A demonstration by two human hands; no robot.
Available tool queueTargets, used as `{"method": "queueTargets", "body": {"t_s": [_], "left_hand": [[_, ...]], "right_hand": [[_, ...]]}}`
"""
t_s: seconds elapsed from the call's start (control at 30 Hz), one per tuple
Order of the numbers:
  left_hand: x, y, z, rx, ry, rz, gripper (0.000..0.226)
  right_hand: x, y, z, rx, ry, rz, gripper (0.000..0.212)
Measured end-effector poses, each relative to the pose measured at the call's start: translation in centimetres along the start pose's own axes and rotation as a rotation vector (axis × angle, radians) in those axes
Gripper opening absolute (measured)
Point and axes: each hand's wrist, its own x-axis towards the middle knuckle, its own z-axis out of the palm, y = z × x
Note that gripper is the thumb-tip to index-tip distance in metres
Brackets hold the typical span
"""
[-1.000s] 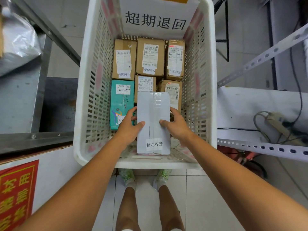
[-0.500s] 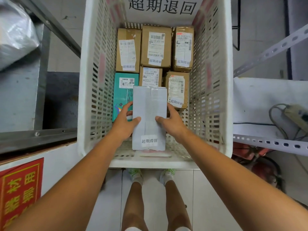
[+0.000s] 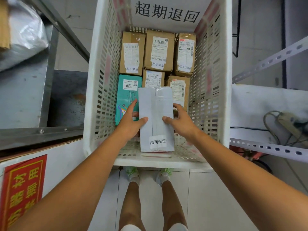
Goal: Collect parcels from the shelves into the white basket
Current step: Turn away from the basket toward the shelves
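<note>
— Where's the parcel?
— The grey parcel (image 3: 155,117), a smooth taped oblong, is at six o'clock inside the slotted white basket (image 3: 93,72). Cardboard boxes (image 3: 159,50) are at twelve and a glossy teal box (image 3: 127,94) at nine.
— Your grip?
— My left hand (image 3: 131,123) and right hand (image 3: 182,123) clasp its long sides, thumbs on top.

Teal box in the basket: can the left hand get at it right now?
Likely yes: the teal box lies mostly uncovered right beside the left hand. But that hand grips the grey parcel and would have to let go first.
</note>
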Motion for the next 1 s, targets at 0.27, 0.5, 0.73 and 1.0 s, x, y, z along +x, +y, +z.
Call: {"method": "queueTargets", "body": {"t_s": [0.27,0.5,0.73,1.0], "left_hand": [[-2.6,2.5,0.4,-0.012,-0.019,-0.028,0.098],[-3.9,3.3,0.8,-0.058,-0.016,-0.037,0.093],[-3.4,3.4,0.4,-0.136,-0.003,-0.062,0.09],[-3.2,2.5,0.6,-0.167,-0.002,-0.061,0.082]], "right_hand": [[-2.3,-1.9,-1.2,-0.106,-0.057,-0.06,0.069],[-3.2,-3.1,-2.4,-0.163,-0.077,-0.071,0.066],[-1.4,-4.3,-4.3,-0.277,-0.184,-0.055,0.063],[-0.5,-3.6,-4.6,-0.306,-0.196,-0.041,0.067]]}}
